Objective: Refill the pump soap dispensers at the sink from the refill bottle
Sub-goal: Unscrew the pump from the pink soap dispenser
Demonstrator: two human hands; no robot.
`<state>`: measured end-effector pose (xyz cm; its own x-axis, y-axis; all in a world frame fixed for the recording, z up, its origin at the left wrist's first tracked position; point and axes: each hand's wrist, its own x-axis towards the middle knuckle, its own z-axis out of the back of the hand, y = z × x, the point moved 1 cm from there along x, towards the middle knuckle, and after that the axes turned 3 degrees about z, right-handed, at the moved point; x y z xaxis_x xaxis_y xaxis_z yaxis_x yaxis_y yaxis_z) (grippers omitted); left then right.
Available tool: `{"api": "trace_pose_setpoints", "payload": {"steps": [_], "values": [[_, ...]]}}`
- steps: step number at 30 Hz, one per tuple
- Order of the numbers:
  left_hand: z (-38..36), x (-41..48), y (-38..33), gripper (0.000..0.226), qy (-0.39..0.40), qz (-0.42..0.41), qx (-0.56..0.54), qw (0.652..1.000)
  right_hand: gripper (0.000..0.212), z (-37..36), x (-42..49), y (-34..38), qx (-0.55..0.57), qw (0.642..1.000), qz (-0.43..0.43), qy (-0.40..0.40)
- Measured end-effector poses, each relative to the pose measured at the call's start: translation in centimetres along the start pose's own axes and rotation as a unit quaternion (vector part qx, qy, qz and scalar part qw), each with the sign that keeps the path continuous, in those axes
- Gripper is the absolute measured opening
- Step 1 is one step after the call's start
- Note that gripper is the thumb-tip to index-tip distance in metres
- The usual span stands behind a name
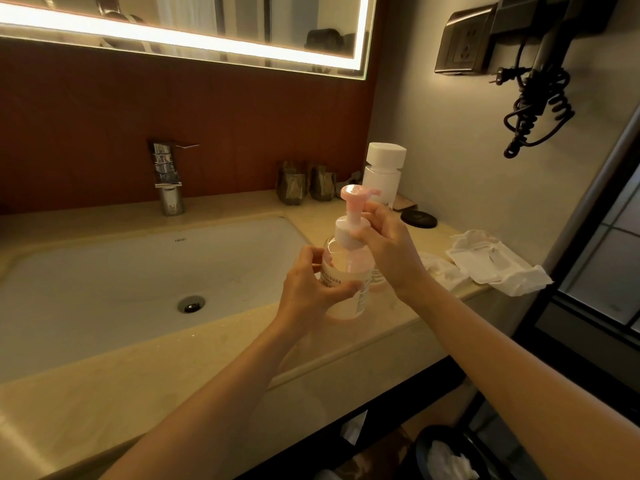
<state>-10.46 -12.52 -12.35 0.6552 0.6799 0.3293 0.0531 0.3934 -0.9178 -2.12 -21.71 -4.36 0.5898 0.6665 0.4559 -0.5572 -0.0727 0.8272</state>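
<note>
Gripping one dispenser [343,268] | left hand [310,293], right hand [388,251] | one refill bottle [383,173]

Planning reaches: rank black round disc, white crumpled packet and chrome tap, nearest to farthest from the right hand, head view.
1. Black round disc, just behind the right hand.
2. White crumpled packet, on its right.
3. Chrome tap, far left.

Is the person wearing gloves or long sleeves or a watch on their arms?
No gloves. The left hand and right hand are bare, with no rings showing. The left forearm and right forearm are bare too: no sleeves, watch or bracelet in view.
</note>
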Motion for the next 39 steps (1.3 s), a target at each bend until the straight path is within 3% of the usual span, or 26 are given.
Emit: {"api": "trace_pose_setpoints", "payload": {"steps": [5,7,14,19,26,31,34,39], "values": [[-0.07,-0.23,-0.38,0.055,-0.003,-0.005,-0.001,1.0,0.06,-0.25,0.01,-0.01,-0.119,0.991,0.041,-0.047],[-0.04,-0.31,-0.51,0.053,-0.005,-0.006,-0.002,1.0,0.06,-0.24,-0.07,0.1,-0.147,0.984,0.064,-0.071],[-0.05,-0.19,-0.26,0.054,-0.007,-0.005,0.002,1.0,0.045,0.27,0.14,0.31,-0.053,0.998,0.033,-0.005],[-0.04,-0.28,-0.43,0.053,-0.004,-0.011,0.0,1.0,0.062,-0.13,0.1,0.21,-0.134,0.988,0.067,-0.042],[-0.1,-0.16,-0.31,0.054,-0.007,-0.007,0.003,1.0,0.04,0.04,-0.17,0.21,-0.072,0.996,0.049,-0.006],[-0.2,-0.14,-0.19,0.054,-0.008,-0.007,0.003,1.0,0.058,-0.32,-0.22,0.12,-0.149,0.985,0.078,-0.047],[-0.18,-0.11,-0.13,0.054,-0.007,-0.008,0.007,1.0,0.057,-0.39,-0.1,0.09,-0.175,0.979,0.081,-0.074],[-0.19,-0.11,-0.03,0.055,-0.009,-0.003,-0.001,1.0,0.044,-0.24,-0.22,-0.09,-0.064,0.996,0.056,-0.014]]}}
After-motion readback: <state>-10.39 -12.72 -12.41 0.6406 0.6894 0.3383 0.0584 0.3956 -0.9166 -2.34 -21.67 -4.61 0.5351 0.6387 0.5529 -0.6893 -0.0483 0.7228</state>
